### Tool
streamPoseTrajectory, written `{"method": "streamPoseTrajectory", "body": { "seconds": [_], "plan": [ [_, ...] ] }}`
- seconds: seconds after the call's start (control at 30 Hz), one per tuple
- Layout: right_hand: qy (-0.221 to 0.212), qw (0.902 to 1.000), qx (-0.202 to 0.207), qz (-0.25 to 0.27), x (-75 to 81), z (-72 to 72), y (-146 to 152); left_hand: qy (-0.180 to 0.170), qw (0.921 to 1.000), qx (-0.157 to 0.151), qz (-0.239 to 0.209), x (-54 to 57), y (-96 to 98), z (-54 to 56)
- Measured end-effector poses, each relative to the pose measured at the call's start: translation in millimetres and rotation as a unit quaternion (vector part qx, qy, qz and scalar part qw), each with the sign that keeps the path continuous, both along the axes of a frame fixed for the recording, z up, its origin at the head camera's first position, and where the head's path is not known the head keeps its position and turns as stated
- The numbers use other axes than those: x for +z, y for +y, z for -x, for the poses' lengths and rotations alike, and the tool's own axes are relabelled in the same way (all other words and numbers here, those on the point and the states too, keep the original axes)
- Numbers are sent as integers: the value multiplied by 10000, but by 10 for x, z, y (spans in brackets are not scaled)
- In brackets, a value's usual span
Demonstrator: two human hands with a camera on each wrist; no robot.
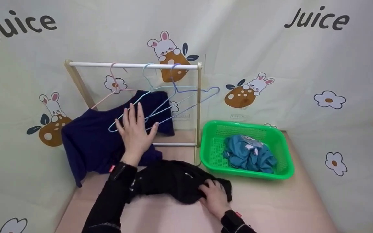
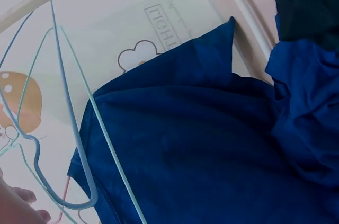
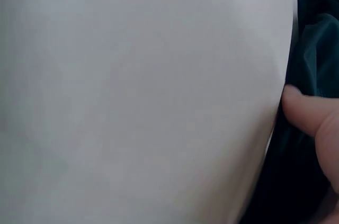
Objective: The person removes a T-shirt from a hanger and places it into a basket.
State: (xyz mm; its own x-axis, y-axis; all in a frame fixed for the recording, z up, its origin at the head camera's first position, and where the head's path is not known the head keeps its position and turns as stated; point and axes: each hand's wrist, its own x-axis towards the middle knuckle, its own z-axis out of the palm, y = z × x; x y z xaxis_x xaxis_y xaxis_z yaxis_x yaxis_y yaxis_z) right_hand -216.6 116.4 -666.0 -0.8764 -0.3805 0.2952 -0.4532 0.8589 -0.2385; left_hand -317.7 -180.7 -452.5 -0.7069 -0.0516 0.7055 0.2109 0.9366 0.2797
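Observation:
My left hand (image 1: 136, 134), fingers straight and spread, is raised in front of a light-blue hanger (image 1: 129, 110) and a purple-blue hanger (image 1: 194, 111). Its fingertips show at the edge of the left wrist view, close to the hangers. A navy shirt (image 1: 92, 136) hangs on a pink hanger (image 1: 104, 98) at the left of the rack. On the table lies a crumpled black garment (image 1: 170, 179). My right hand (image 1: 215, 198) grips its right end with bent fingers; the thumb (image 3: 302, 110) presses the cloth's edge in the right wrist view.
A small rack with a white top rail (image 1: 96, 65) and wooden posts bears the hangers. To its right, a green basket (image 1: 209, 155) holds a crumpled teal garment (image 1: 249, 155). Printed curtain (image 1: 303, 64) surrounds the pinkish table (image 1: 160, 216).

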Motion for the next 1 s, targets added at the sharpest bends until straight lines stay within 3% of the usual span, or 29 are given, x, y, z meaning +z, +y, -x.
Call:
{"method": "streamPoseTrajectory", "body": {
  "seconds": [0.2,0.33,0.43,0.5,0.57,0.63,0.77,0.93,1.0],
  "plan": [
    [30,9995,-203,234,26,57,77,173,9996,-39,225,-65,-31,-98],
    [-76,9962,-309,813,87,87,181,240,9994,-102,243,-117,-67,-199],
    [-296,9860,-381,1596,155,110,265,180,9994,-175,221,-149,-89,-288],
    [-562,9718,-444,2248,202,121,310,94,9994,-201,276,-177,-103,-343],
    [-921,9501,-546,2929,260,126,341,31,9992,-241,310,-210,-117,-385],
    [-1219,9226,-636,3606,322,131,357,-6,9991,-257,330,-248,-131,-420],
    [-1654,8500,-500,4977,482,138,349,17,9993,-287,253,-315,-152,-475],
    [-2412,7529,-296,6116,783,160,321,97,9994,-291,140,-364,-158,-519],
    [-2561,7254,-173,6387,913,169,317,133,9994,-294,78,-380,-161,-533]
  ]
}}
